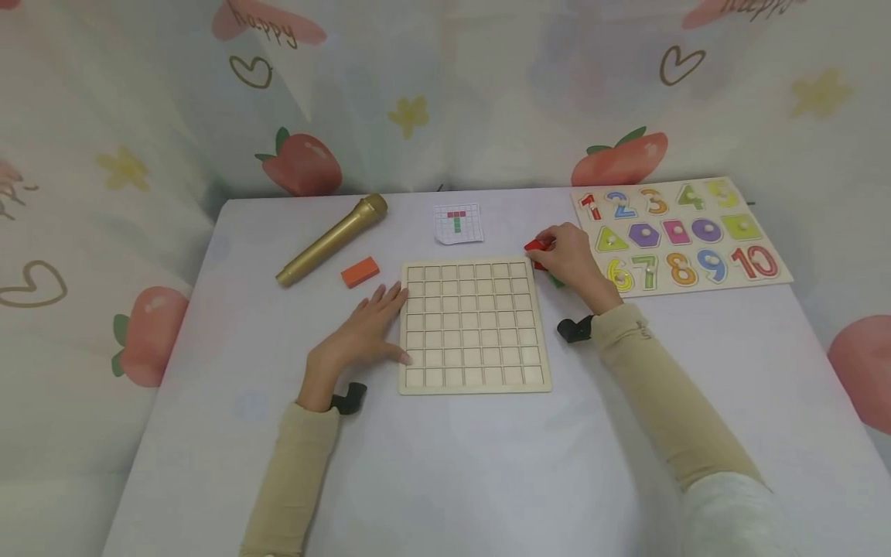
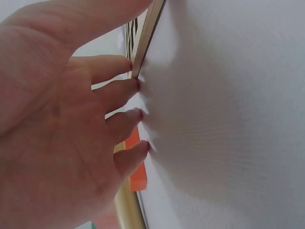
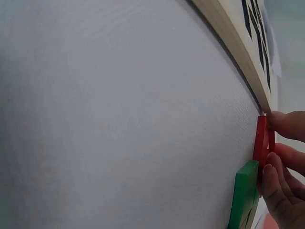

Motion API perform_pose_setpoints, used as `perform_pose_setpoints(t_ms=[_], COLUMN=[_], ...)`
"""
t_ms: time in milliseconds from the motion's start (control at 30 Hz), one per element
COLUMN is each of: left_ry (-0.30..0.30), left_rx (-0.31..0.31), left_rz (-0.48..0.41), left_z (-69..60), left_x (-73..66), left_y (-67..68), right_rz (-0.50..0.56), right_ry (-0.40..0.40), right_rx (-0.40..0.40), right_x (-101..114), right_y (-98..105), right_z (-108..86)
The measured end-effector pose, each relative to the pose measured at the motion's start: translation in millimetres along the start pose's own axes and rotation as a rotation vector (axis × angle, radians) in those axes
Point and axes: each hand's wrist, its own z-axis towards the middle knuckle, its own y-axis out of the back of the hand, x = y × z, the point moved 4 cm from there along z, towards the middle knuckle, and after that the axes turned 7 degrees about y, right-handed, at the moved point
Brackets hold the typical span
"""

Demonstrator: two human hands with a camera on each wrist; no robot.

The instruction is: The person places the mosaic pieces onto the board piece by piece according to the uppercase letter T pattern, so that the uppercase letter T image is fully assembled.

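Observation:
A square wooden grid board (image 1: pixel 473 325) lies in the middle of the table. My left hand (image 1: pixel 365 329) touches its left edge with spread fingers; in the left wrist view those fingertips (image 2: pixel 136 114) reach down to the cloth. By the board's upper right corner, my right hand (image 1: pixel 572 255) pinches a red block (image 1: pixel 535 245) between thumb and fingers. More red shows just below it, partly hidden by the fingers. A green block (image 3: pixel 244 193) lies against the red in the right wrist view. An orange block (image 1: pixel 360 272) rests to the left of the board.
A gold microphone (image 1: pixel 332 240) lies at the back left. Behind the board is a small paper card (image 1: pixel 458 224) with a red and green T on a grid. At the right is a number and shape puzzle board (image 1: pixel 654 224), close to my right hand.

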Motion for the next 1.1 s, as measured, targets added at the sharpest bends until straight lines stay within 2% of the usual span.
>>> perform_pose_setpoints(t_ms=[267,767,1100], left_ry=[-0.013,0.005,0.004], left_rx=[-0.009,0.016,0.015], left_rz=[-0.013,-0.011,-0.032], left_z=[-4.1,-3.7,-1.7], left_x=[-4.2,-1.0,-0.1], left_y=[2.0,3.2,1.2], right_rz=[-0.007,0.023,0.054], right_ry=[0.012,0.033,0.077], right_rx=[0.017,0.091,0.080], right_x=[-1.8,-3.2,2.8], right_y=[3.1,1.4,3.1], right_z=[0.5,2.4,-3.7])
